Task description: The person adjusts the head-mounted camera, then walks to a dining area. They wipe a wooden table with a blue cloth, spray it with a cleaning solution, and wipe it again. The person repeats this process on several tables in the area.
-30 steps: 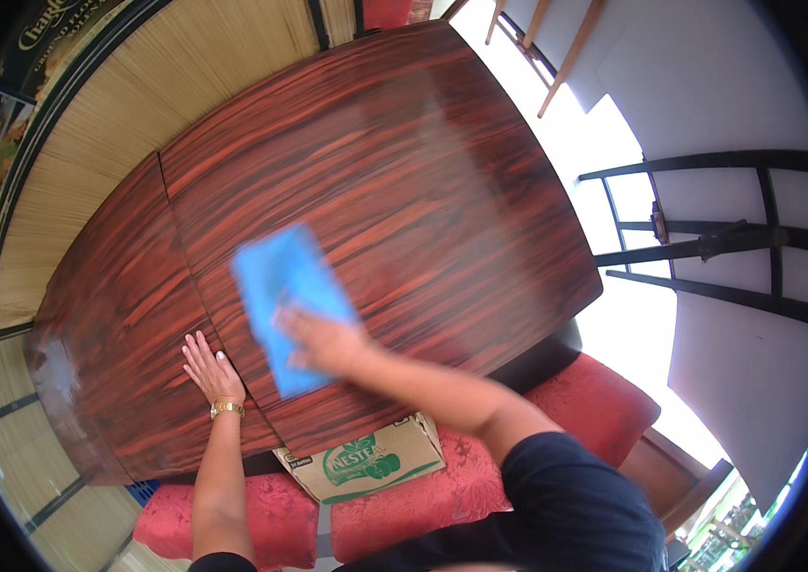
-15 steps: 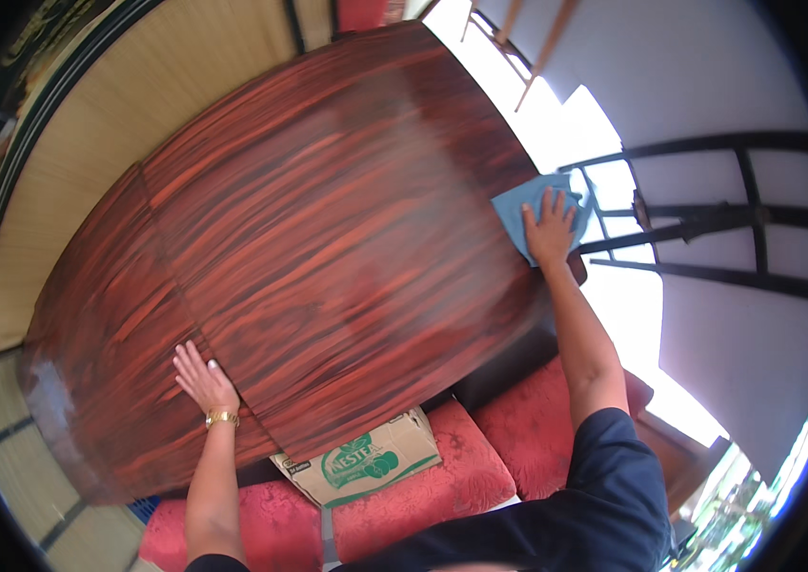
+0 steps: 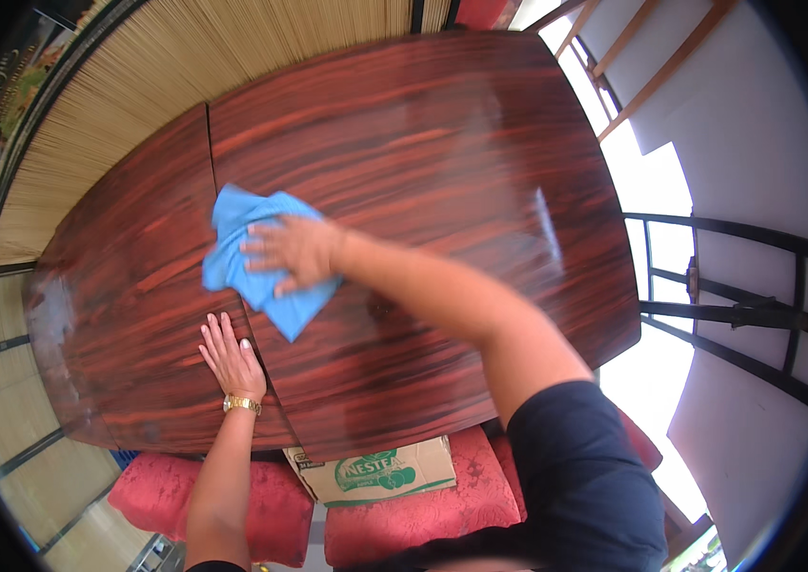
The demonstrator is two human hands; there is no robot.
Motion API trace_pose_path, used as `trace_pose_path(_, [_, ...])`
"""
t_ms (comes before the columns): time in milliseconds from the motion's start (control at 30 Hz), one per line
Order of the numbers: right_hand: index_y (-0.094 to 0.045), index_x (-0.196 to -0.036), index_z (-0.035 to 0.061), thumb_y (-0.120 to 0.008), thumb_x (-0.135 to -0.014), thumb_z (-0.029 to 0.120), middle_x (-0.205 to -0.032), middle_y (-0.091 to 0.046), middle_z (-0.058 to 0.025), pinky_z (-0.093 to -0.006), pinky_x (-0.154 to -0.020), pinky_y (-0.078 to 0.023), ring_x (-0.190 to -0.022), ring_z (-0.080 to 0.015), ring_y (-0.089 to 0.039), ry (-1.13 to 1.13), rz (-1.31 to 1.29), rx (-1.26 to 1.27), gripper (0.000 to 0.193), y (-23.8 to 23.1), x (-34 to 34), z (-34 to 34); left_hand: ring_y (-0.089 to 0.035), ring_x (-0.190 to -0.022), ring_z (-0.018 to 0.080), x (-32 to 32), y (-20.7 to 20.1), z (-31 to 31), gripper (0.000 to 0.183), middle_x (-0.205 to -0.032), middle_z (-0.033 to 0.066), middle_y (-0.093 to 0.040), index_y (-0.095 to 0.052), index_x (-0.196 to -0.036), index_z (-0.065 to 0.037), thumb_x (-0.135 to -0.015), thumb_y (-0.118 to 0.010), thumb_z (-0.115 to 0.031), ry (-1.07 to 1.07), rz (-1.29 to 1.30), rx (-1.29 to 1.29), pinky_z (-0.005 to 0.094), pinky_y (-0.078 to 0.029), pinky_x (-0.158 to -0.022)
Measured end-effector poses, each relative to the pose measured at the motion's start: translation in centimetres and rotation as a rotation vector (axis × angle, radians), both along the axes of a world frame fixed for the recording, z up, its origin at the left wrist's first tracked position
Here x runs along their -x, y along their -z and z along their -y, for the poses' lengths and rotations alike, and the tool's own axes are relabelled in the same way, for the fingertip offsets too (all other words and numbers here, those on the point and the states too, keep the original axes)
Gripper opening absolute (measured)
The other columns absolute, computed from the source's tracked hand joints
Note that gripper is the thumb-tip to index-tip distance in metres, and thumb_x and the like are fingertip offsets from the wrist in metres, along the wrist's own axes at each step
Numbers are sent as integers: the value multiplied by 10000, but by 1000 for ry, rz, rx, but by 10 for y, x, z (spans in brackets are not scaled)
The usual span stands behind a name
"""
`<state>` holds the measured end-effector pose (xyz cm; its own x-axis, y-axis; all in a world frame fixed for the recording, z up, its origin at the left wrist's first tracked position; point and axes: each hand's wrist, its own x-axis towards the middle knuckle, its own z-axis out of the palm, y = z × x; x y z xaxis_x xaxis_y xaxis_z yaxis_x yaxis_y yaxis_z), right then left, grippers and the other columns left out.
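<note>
Lying over the blue cloth [image 3: 294,313], the right hand [image 3: 294,250] is palm down with its fingers spread; whether it pinches any fabric, I cannot tell. The left hand [image 3: 234,367] rests flat on the tabletop [image 3: 404,172], fingers extended and holding nothing, a gold watch [image 3: 242,404] on its wrist. Between the two sections runs a seam [image 3: 212,143]: the cloth lies bunched across it, mostly to its right, while the left hand sits just left of it. By the near edge is a cardboard box [image 3: 390,474] with green print, above red cushions [image 3: 414,520]. Past the far left edge stands a pale ribbed panel [image 3: 137,153]; to the right, a dark frame [image 3: 709,313] and, higher up, brown bars [image 3: 671,81].
</note>
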<state>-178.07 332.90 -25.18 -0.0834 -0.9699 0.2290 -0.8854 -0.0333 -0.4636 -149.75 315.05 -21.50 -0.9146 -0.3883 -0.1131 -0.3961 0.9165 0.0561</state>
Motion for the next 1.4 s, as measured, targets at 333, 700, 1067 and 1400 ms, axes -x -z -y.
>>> trace_pose_path(333, [-472,-1555,377,-362,-1117,469,-1700,-335,-144,-558,-1259,-250,-1547,-419,-315,1091,-747,-898,460,59,269,-451,-121,-1616,412,14,18,-2,663,-1741,189,-205,-284,-1658,-72,-1040,-436,-258,36,-5,-40,600,-62,-1281])
trace_pose_path(700, [-294,-1675,197,-500,-1009,658,-1762,-199,-71,-755,-1189,-178,-1606,-423,-160,1285,-363,-612,835,25,44,-380,-222,-1582,425,14,-52,-5,650,-1698,199,-300,-380,-1603,-84,-1001,-535,-275,-48,73,-48,651,-160,-1256])
trace_pose_path(1067, [-258,-1646,13,-680,-806,745,-1705,-264,-207,-542,-1161,-411,-1455,-465,-405,326,-190,-274,1191,-94,-315,-33,-349,-1528,404,-55,-90,-8,582,-1631,172,-431,-481,-1555,-106,-992,-509,-254,-247,-54,-71,661,-248,-1224])
trace_pose_path(1400, [-723,-1301,52,-470,-1082,418,-1581,-498,-196,-408,-1163,-431,-1396,-361,-524,580,521,-627,496,-80,-395,-48,-666,-1176,348,-594,-263,-150,387,-1272,172,-686,-617,-1416,-123,-1075,-519,-278,-211,-237,-766,493,-535,-977])
